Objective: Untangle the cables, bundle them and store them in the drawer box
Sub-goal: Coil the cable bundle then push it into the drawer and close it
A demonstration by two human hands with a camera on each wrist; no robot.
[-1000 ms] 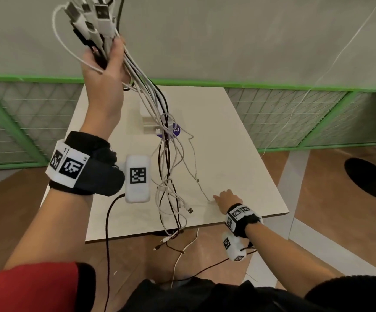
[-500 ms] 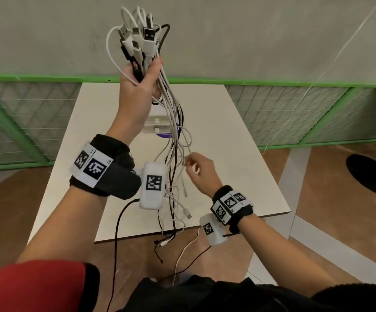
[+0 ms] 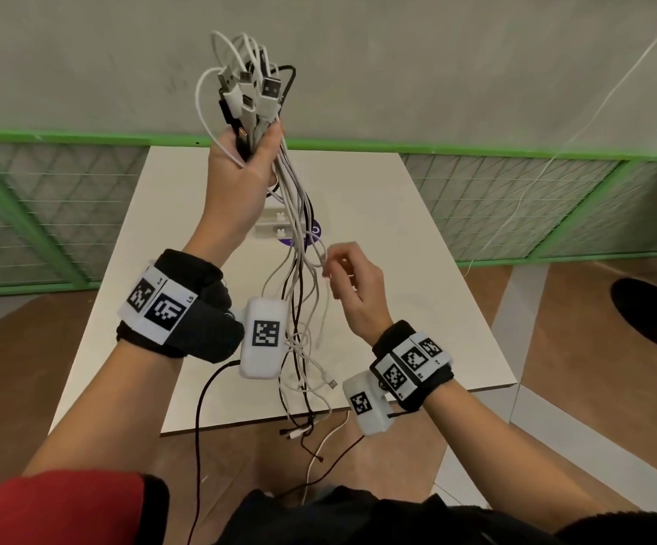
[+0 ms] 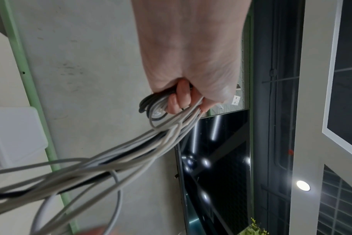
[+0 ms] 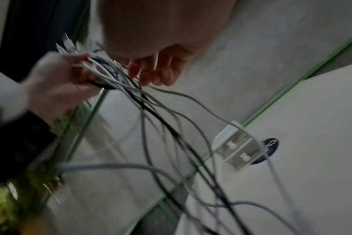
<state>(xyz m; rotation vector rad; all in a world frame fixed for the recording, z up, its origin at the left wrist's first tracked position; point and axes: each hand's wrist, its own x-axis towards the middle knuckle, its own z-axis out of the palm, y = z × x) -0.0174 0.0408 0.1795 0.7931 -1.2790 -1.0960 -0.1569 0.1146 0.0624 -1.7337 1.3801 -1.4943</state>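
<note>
The left hand [image 3: 240, 179] was raised above the desk [image 3: 417, 269], its grip closed around the cables [image 3: 291, 214] just below their plugs, the white and black strands hanging down past the desk's near edge. The right hand [image 3: 352, 285] sat lower beside the hanging strands, fingers loosely curled, fingertips touching one white strand; whether it pinched the strand could not be told. The drawer box [image 5: 238, 149] stood on the desk behind them.

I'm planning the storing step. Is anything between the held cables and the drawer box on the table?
Nothing solid shows between them. The left hand holds the cables up above the table, their loose ends hanging in front of the drawer box. Both its drawers look closed, so one must be opened first.
</note>
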